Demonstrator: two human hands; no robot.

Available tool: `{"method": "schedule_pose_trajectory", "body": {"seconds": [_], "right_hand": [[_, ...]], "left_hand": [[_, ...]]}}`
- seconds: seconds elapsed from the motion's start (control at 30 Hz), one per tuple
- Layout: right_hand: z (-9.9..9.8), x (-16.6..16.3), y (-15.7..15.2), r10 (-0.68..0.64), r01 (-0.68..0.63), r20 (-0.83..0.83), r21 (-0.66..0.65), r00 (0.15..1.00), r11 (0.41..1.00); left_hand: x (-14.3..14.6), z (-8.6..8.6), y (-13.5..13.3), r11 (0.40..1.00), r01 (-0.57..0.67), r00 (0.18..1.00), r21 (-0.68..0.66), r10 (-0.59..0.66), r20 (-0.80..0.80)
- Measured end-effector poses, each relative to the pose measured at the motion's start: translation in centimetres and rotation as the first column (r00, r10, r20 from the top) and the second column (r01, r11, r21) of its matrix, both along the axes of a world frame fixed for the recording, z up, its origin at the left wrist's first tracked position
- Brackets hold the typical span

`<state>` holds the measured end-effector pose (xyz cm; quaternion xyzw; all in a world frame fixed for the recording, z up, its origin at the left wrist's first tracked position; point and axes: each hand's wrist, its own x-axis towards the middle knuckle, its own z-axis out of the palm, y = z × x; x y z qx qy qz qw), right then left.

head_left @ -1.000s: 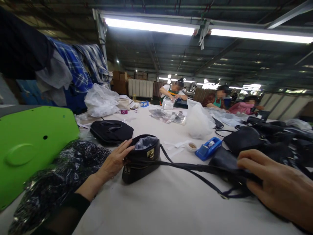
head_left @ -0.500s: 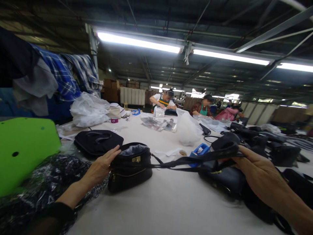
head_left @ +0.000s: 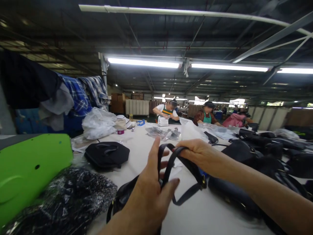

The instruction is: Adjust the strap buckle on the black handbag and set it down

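Note:
My left hand is raised in front of me over a small black handbag, whose body is mostly hidden behind the hand. Its fingers are spread, and the bag's black strap runs between thumb and fingers. My right hand is closed on the top of that strap's loop, holding it up above the white table. The strap hangs down in a fold with a metal buckle near my right wrist.
Another black bag lies to the left, a heap of black bags to the right. A green plastic panel and a dark speckled wrapped bundle sit near left. White plastic bags and several seated workers are at the far end.
My right hand lifted the strap and brought it in toward the middle. My left hand left the bag's side and rose to the strap. The camera tilted upward.

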<state>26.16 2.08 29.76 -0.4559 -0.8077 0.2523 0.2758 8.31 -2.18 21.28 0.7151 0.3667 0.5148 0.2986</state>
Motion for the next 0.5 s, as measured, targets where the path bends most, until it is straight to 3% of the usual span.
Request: {"method": "schedule_pose_trajectory", "body": {"seconds": [0.07,0.13,0.2,0.27,0.33,0.4,0.5], "right_hand": [[0.0,-0.7,0.3,0.071,-0.070,0.030,-0.024,0.997,0.997],[-0.3,-0.9,0.4,0.131,-0.131,-0.009,-0.118,0.991,0.984],[-1.2,-0.8,0.3,0.141,-0.152,-0.065,-0.245,0.988,0.958],[-2.7,-0.6,0.2,0.129,-0.146,-0.074,-0.321,0.989,0.936],[-4.1,-0.4,0.1,0.105,-0.125,-0.076,-0.334,0.992,0.934],[-4.7,-0.1,0.1,0.056,-0.092,-0.129,-0.293,0.990,0.952],[-3.0,0.7,0.6,0.006,-0.041,-0.249,-0.134,0.968,0.990]], "left_hand": [[0.9,1.3,0.7,0.997,-0.023,0.991,-0.072,0.032,0.129],[0.6,2.6,1.8,0.993,-0.057,0.991,-0.103,0.069,0.113],[-0.8,3.9,2.9,0.994,-0.106,0.994,0.029,0.107,-0.016],[-2.5,5.2,3.7,0.946,-0.171,0.955,0.276,0.228,-0.187],[-4.1,6.5,4.2,0.840,-0.220,0.841,0.496,0.420,-0.339],[-5.5,7.7,4.5,0.732,-0.237,0.667,0.639,0.601,-0.440],[-7.1,9.7,5.2,0.594,-0.235,0.432,0.769,0.773,-0.465]]}}
